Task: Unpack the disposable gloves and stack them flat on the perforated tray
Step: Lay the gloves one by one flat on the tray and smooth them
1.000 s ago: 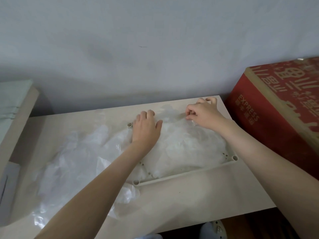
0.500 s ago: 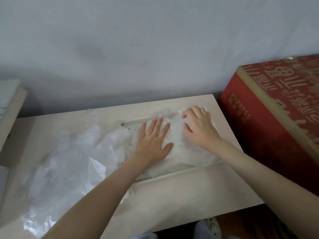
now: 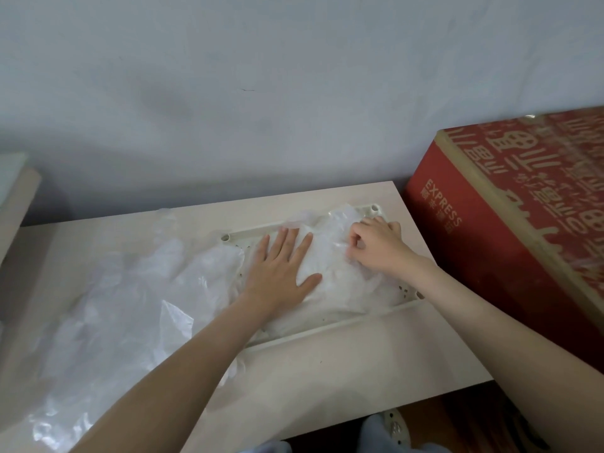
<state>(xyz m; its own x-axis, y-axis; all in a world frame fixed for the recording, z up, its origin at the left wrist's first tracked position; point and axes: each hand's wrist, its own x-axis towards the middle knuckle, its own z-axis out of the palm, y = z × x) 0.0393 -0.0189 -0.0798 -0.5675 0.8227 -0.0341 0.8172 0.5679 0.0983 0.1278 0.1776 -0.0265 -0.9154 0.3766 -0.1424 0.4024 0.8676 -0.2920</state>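
Pressing hand: my left hand [image 3: 281, 273] stays flat, fingers spread, on the thin clear plastic disposable gloves [image 3: 343, 289].
Pinching hand: my right hand [image 3: 376, 246], lying over the gloves half a second ago, now nips a glove fold between thumb and forefinger near the far right corner.
Gloves: stacked on the cream perforated plastic tray [image 3: 327, 330], which sits on the pale wooden table [image 3: 327, 371].
Leftovers: crumpled clear plastic heap [image 3: 124, 305] just left of the tray.

Right hand [image 3: 379, 251] — flat before — now pinches the gloves [image 3: 340, 286] (fingers [image 3: 355, 237] curled).
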